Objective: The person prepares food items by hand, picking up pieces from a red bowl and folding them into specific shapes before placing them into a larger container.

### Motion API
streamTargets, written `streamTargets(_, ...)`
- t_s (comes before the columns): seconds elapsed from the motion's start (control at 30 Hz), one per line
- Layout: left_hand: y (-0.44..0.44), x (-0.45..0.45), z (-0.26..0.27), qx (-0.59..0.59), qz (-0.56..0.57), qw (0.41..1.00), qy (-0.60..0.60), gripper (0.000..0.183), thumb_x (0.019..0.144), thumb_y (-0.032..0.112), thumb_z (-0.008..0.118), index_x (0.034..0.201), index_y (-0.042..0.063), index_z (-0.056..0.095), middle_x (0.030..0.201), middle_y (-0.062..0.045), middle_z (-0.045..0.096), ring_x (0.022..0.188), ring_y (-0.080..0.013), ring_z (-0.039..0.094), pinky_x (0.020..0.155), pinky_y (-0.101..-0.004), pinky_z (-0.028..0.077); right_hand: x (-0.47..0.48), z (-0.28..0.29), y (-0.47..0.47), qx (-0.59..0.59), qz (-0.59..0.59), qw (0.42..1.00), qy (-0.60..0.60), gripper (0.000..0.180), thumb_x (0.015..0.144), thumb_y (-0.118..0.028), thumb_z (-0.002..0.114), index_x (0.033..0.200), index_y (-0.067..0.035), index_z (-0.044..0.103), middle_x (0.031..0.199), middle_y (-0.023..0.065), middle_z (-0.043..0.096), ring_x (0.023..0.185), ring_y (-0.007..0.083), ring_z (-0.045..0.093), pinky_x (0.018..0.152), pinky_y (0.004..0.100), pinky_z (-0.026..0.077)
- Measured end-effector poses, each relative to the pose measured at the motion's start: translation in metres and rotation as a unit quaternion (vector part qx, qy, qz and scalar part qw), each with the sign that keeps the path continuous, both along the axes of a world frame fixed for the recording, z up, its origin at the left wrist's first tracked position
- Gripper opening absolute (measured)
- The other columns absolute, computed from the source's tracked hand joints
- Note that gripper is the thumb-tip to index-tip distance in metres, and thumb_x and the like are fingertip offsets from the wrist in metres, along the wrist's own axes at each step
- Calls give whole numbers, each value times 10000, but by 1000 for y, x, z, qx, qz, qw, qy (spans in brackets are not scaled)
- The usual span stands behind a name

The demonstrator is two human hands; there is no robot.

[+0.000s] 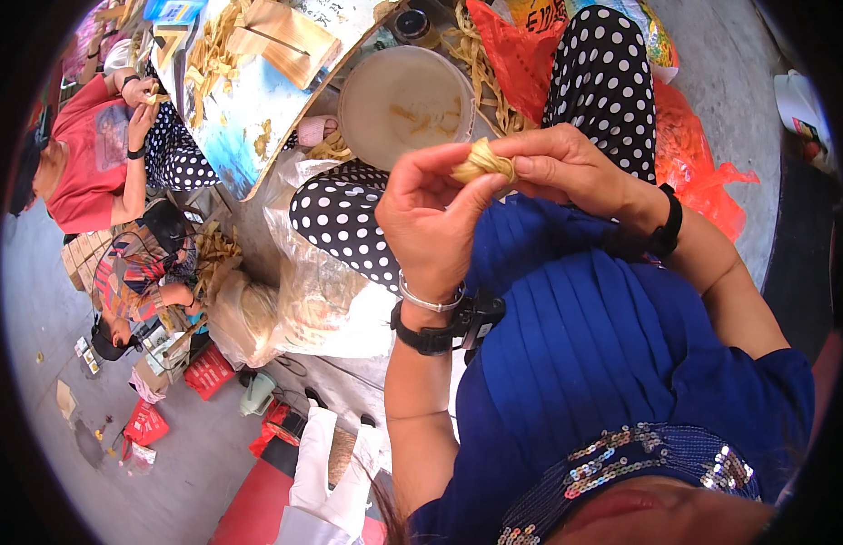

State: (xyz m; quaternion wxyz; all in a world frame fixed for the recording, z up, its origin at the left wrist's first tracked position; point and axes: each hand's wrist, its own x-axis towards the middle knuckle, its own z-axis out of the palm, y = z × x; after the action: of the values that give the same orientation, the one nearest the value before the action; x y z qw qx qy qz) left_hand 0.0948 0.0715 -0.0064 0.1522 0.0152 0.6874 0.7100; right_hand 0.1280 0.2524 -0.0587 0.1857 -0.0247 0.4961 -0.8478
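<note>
Above my lap, both hands hold a small knotted bundle of pale yellow strips, which look like dried plant fibre. My left hand pinches its left and lower side between thumb and fingers. From the right, my right hand grips the bundle with thumb and fingertips. Just beyond my hands, between my knees, stands a round whitish tub with several brownish strips in the bottom. Loose yellow strips hang beside the tub on the right.
A stained table at upper left bears a slotted wooden board and strips. A dark-lidded jar stands behind the tub. Red plastic bags lie right. Two people sit left, near clear plastic sacks.
</note>
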Motion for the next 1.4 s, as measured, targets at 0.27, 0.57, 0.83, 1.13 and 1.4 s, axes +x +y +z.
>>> streamTargets(0.27,-30,-6,1,225,8,967,-121,177,811,-88,713,896,-16,575,846,-125,640,713,-199,670,641,-315,580,-13,15,19,161,-51,972,163,191,885,-49,686,1066,-5,729,870,54,705,754,73,633,652,213,495)
streamTargets(0.57,-31,-23,14,-136,-110,971,162,318,767,38,812,1051,14,671,879,-41,673,782,-109,652,718,-221,511,-24,30,6,256,-52,924,278,132,845,-35,711,973,-5,728,839,80,695,749,147,663,649,253,501)
streamTargets(0.83,-35,-27,15,-83,-102,991,30,182,800,-14,756,973,-3,703,851,-21,693,713,-48,627,638,-177,496,-37,27,18,321,-85,887,320,123,823,-25,721,945,-15,727,797,70,694,703,165,664,612,261,495)
streamTargets(1.13,-50,-58,13,66,-86,986,-125,162,854,-8,706,997,-28,632,826,-93,694,686,-151,688,633,-243,574,-77,31,2,317,-83,875,356,143,810,-15,728,951,-34,729,816,76,680,691,180,656,599,276,482)
streamTargets(1.4,-86,-128,17,97,-15,993,-59,111,877,10,653,980,-29,641,796,-118,685,646,-177,661,630,-285,559,-171,44,-21,366,-90,801,465,115,830,-87,728,942,-66,743,731,68,632,613,196,602,537,302,434)
